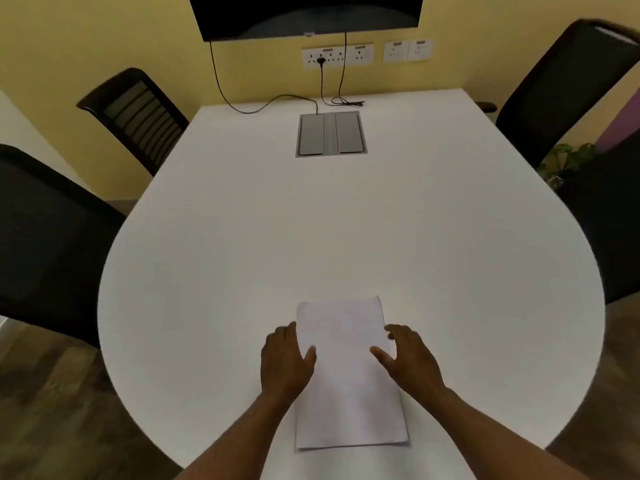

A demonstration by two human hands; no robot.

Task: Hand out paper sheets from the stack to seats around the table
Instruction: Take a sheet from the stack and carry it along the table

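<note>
A stack of white paper sheets [348, 386] lies flat near the front edge of the white table [311, 230]. My left hand [285, 362] rests at the stack's left edge, thumb lying on the top sheet, fingers along the side. My right hand [407, 355] hovers over the stack's right edge with its fingers spread and its thumb above the paper. Neither hand has lifted a sheet.
Black office chairs stand around the table: one at the near left [45, 237], one at the far left [138, 116], one at the far right [568, 84]. A grey cable box [331, 134] sits in the tabletop's far middle, with black cables [277, 102] running to wall sockets [337, 55].
</note>
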